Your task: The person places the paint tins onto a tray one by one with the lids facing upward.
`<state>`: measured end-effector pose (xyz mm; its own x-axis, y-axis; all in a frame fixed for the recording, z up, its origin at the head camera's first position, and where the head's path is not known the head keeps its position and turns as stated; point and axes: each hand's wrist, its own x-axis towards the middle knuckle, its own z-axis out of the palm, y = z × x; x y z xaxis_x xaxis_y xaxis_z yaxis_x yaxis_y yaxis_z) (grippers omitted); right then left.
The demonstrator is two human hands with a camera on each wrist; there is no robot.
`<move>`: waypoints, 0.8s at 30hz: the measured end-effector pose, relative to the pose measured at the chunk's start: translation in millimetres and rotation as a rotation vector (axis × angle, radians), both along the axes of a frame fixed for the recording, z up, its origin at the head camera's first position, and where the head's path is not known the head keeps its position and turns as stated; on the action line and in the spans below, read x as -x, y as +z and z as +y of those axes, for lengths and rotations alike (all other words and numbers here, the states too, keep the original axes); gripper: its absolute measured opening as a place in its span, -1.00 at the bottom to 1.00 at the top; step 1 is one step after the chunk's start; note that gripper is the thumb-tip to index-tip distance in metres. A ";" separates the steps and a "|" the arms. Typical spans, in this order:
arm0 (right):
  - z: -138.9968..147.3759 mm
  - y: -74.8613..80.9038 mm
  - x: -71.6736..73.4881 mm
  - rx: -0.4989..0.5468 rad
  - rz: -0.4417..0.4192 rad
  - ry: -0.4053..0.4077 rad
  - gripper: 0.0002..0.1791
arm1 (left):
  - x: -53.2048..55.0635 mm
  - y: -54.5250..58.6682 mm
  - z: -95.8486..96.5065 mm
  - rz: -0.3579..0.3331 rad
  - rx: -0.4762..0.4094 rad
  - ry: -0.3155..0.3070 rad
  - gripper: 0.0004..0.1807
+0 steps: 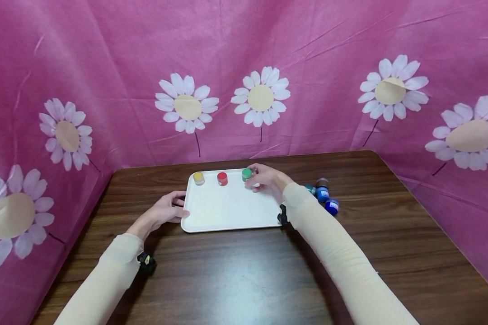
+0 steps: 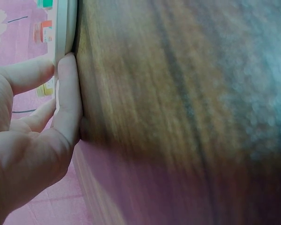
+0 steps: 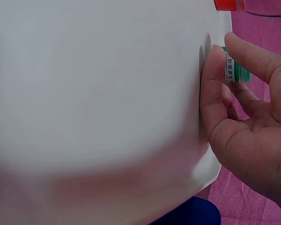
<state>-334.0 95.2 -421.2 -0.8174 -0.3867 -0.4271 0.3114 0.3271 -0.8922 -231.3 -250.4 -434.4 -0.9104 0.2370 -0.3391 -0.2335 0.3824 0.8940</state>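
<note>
A white rectangular tray (image 1: 232, 210) lies on the table. At its left edge my left hand (image 1: 166, 209) pinches the rim, with the thumb on top and a finger under it, as the left wrist view shows. My right hand (image 1: 270, 177) holds a small paint jar with a green lid (image 1: 246, 173) at the tray's far edge. In the right wrist view, thumb and fingers surround this green jar (image 3: 230, 68), whose label faces the camera. To its left on the tray stand a red paint jar (image 1: 222, 179) and a yellow paint jar (image 1: 199, 178).
Right of the tray, several more jars sit close together: a blue jar (image 1: 322, 194), a dark blue one (image 1: 332, 207), a brown-lidded one (image 1: 322, 182) and a teal one (image 1: 310, 189) partly behind the right sleeve. A pink flowered cloth (image 1: 309, 90) hangs behind the wooden table (image 1: 227, 280).
</note>
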 end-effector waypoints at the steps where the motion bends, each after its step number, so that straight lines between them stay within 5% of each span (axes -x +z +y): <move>1: 0.2 0.0 0.0 -0.001 -0.002 0.000 -0.18 | 0.1 -0.1 0.0 0.000 0.001 0.001 -0.14; 12: -1.7 4.2 1.0 -0.064 -0.017 -0.043 -0.15 | 1.8 -6.0 0.9 0.001 -0.004 0.015 -0.17; 24: 31.8 33.5 -7.8 -0.108 0.033 0.085 -0.26 | 0.8 -3.1 0.0 0.000 0.011 0.010 -0.15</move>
